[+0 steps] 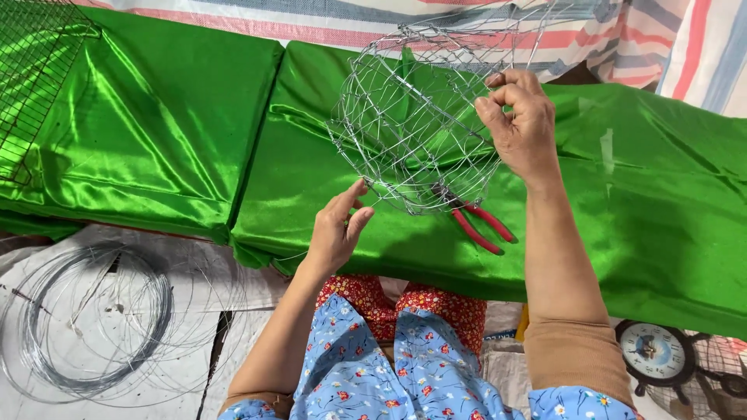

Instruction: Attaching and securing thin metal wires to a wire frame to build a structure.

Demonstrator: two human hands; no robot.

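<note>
Right hand (523, 124) is up at about 1 o'clock of the frame, fingers curled and pinching the wire of the basket's (412, 128) right side, thumb and forefinger pressed together on a strand. Left hand (336, 232) sits lower, at about 7 o'clock from the basket, fingers loosely spread, thumb and forefinger tips just at the bottom rim wire; cannot tell whether they grip it or only touch it.

Basket is a round open cage of thin silvery wire, held tilted above the green satin cloth (638, 202), its mouth turned away toward 12 o'clock. Looks light: mostly air, lifted by a pinch on one side. Mesh is probably springy rather than rigid, so a squeeze in the middle could bend the cells. Thicker rim hoops look like the safest place to take hold; cut wire ends may prick, and smooth wire could slip in a loose grip.

Red-handled pliers (484, 225) lie on the cloth just under the basket's lower edge, at about 5 o'clock from it, partly seen through the mesh. Coil of loose wire (85, 323) rests on the pale floor at 8 o'clock of the frame, well apart from both hands. Dark wire grid (31, 78) lies at the far left on the cloth. Small round clock (655, 351) sits at the bottom right, near the right elbow. Striped sheet (685, 47) runs along the top.
</note>
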